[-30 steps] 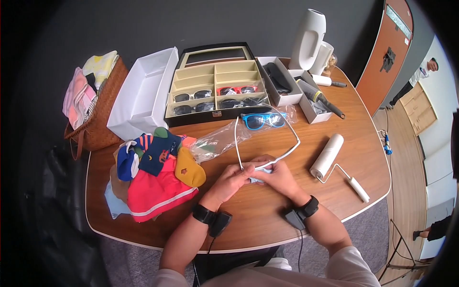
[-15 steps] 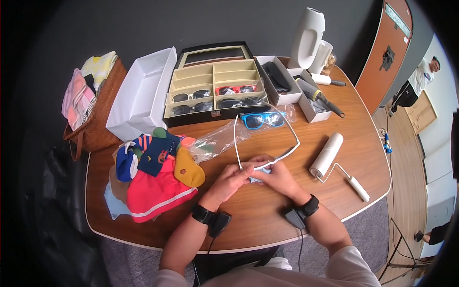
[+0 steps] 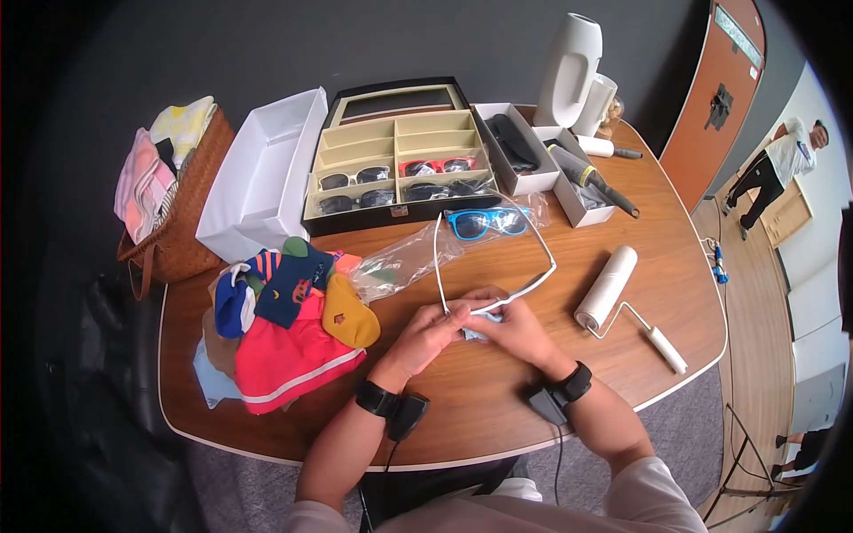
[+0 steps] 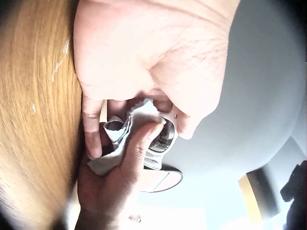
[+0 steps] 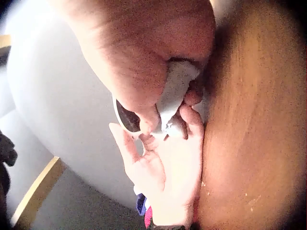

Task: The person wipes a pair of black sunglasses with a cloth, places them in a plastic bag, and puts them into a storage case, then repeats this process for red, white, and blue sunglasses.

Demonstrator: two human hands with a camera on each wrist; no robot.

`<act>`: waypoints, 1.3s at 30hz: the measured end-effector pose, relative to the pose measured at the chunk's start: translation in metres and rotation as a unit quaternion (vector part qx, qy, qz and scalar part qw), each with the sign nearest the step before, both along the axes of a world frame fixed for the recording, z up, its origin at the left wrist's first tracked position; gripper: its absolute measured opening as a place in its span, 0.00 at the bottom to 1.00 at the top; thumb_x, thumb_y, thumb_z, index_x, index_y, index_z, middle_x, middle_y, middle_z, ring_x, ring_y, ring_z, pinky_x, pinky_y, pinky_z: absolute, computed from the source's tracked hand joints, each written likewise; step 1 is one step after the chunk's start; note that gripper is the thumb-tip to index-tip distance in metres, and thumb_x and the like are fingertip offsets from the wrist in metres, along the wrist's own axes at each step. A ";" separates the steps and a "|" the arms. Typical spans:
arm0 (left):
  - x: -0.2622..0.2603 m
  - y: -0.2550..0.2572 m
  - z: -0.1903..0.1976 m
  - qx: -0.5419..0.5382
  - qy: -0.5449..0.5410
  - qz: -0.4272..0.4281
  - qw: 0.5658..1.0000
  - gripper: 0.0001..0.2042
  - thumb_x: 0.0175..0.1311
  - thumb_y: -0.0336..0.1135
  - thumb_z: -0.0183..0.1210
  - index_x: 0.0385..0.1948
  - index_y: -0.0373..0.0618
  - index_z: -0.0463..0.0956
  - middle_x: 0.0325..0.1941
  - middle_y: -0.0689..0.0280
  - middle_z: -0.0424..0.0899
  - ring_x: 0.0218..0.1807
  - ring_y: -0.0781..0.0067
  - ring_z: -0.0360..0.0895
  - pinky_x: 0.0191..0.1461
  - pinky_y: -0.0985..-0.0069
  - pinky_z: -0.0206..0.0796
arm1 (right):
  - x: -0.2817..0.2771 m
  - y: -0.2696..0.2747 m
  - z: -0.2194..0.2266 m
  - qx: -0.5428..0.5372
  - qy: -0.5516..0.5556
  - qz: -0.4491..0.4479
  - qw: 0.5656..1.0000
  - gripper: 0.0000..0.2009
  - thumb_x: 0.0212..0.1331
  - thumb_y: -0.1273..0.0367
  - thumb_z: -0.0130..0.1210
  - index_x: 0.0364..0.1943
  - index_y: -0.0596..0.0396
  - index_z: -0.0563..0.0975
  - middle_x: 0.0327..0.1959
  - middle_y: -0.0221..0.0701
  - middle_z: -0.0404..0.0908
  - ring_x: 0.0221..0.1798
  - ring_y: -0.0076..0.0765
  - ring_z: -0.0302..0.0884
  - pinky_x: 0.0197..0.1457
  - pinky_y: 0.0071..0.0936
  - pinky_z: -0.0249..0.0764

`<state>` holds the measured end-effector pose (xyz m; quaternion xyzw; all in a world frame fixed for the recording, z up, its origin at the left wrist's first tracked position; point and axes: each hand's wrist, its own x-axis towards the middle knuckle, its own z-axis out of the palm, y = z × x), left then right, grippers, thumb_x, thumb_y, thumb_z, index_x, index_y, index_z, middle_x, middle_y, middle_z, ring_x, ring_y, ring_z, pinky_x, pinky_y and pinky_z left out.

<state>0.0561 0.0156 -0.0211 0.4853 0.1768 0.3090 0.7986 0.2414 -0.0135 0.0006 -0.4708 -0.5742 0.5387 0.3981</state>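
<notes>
White-framed sunglasses (image 3: 544, 275) are held between both hands over the front of the table, temples unfolded and pointing away from the person. My left hand (image 3: 422, 345) grips the frame at its left side. A pale blue-grey cloth (image 4: 139, 120) is folded over part of the sunglasses. My right hand (image 3: 522, 336) pinches the cloth against a lens, its thumb lying on top in the left wrist view. One dark lens (image 5: 127, 116) shows beside the right thumb in the right wrist view; fingers and cloth hide the other lens.
Blue sunglasses (image 3: 484, 224) lie on a clear plastic bag (image 3: 404, 266) before an open display case (image 3: 355, 218) with several sunglasses. Socks and clothes (image 3: 293, 355) are heaped left, near a wicker basket (image 3: 191, 209) and white box (image 3: 258, 178). A lint roller (image 3: 609, 286) lies right.
Both hands keep nearly the same place on the sunglasses, with only slight movement at the cloth. A person in the background at right has walked nearer.
</notes>
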 end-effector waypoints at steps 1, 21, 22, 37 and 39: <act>0.000 0.000 0.002 0.007 0.000 -0.004 1.000 0.28 0.75 0.50 0.45 0.61 0.30 0.68 0.70 0.54 0.65 0.69 0.61 0.66 0.68 0.61 0.62 | 0.000 0.000 -0.001 0.001 0.007 -0.002 1.000 0.15 0.62 0.65 0.63 0.47 0.62 0.79 0.40 0.27 0.80 0.35 0.18 0.73 0.35 0.19 0.72; -0.002 -0.001 -0.001 -0.030 -0.017 0.019 0.999 0.28 0.75 0.50 0.46 0.61 0.31 0.68 0.59 0.56 0.77 0.61 0.69 0.74 0.63 0.68 0.66 | 0.004 0.004 -0.012 0.019 0.016 -0.014 1.000 0.18 0.58 0.66 0.66 0.48 0.63 0.77 0.37 0.30 0.84 0.39 0.18 0.80 0.42 0.20 0.77; -0.002 -0.001 -0.001 -0.028 -0.015 0.018 0.999 0.28 0.75 0.51 0.46 0.61 0.31 0.68 0.59 0.56 0.77 0.61 0.69 0.74 0.63 0.68 0.66 | 0.004 0.003 -0.009 0.019 0.021 -0.005 1.000 0.18 0.58 0.66 0.67 0.48 0.63 0.77 0.37 0.30 0.85 0.39 0.19 0.80 0.42 0.20 0.77; 0.003 0.006 0.006 0.015 -0.061 0.152 0.986 0.29 0.77 0.52 0.39 0.63 0.32 0.65 0.64 0.53 0.73 0.65 0.64 0.71 0.67 0.65 0.63 | 0.019 0.006 0.002 0.075 -0.106 -0.079 0.988 0.10 0.59 0.68 0.65 0.37 0.58 0.77 0.24 0.27 0.80 0.24 0.21 0.74 0.28 0.23 0.71; 0.003 0.004 0.008 0.009 -0.063 0.139 0.988 0.30 0.76 0.52 0.40 0.64 0.31 0.64 0.64 0.53 0.73 0.65 0.64 0.71 0.70 0.64 0.60 | 0.013 0.000 0.009 0.047 -0.028 -0.093 0.994 0.10 0.60 0.67 0.64 0.37 0.57 0.77 0.24 0.24 0.77 0.24 0.15 0.71 0.26 0.19 0.68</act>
